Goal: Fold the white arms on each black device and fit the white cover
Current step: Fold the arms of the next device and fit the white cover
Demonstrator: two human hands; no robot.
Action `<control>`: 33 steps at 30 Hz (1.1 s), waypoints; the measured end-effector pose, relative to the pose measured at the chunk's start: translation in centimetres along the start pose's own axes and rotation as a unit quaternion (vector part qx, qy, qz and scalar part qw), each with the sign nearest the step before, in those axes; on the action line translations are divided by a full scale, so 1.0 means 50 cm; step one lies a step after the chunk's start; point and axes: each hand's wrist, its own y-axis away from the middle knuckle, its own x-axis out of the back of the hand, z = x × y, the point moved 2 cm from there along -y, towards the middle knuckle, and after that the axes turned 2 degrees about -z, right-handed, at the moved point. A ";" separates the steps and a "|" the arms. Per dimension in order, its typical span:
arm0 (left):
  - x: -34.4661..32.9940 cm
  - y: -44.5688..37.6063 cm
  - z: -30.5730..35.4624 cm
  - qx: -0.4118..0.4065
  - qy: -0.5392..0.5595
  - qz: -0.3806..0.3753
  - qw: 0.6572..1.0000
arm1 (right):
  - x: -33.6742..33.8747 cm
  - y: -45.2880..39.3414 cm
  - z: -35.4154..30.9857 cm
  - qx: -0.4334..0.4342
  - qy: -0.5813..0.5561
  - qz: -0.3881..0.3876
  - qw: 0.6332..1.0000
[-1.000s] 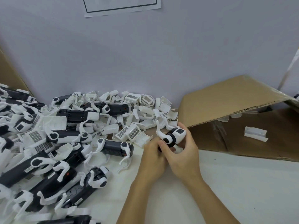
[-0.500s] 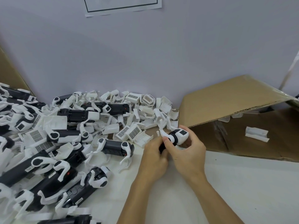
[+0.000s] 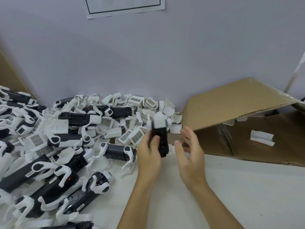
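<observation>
My left hand (image 3: 149, 153) grips a black device (image 3: 160, 139) and holds it upright above the table, its white head end on top. My right hand (image 3: 189, 151) hovers just right of the device with fingers spread and loosely bent, holding nothing. A pile of several black devices with white arms (image 3: 54, 162) covers the left of the table. Loose white covers (image 3: 133, 138) with grid labels lie heaped behind my hands against the wall.
An opened cardboard box (image 3: 239, 109) lies on its side at the right, with one white cover (image 3: 262, 138) inside. The white tabletop (image 3: 231, 187) stretches to the front right. A wall stands close behind the pile.
My right hand has let go of the device and moved off to the right. My left hand has turned the device upright and raised it slightly.
</observation>
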 end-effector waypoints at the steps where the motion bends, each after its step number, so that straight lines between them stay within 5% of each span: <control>1: 0.006 -0.002 -0.002 0.036 0.015 0.050 0.998 | 0.001 -0.001 0.000 0.000 0.011 0.010 1.000; 3: 0.013 -0.002 0.001 0.147 0.147 0.106 0.972 | 0.002 -0.004 0.003 -0.014 0.020 0.011 1.000; 5: 0.017 -0.003 0.010 0.218 0.300 0.071 0.926 | 0.003 -0.006 0.011 -0.041 0.016 -0.004 0.999; 12: 0.005 -0.001 0.027 0.211 0.410 0.015 0.887 | -0.002 -0.008 0.017 -0.085 0.020 -0.049 0.995; 20: 0.006 0.001 0.023 0.196 0.338 -0.026 0.920 | -0.008 -0.004 -0.004 -0.120 -0.073 -0.206 0.968; 33: -0.001 0.004 0.017 0.193 0.230 -0.014 0.954 | -0.013 -0.005 -0.001 -0.158 -0.059 -0.175 0.970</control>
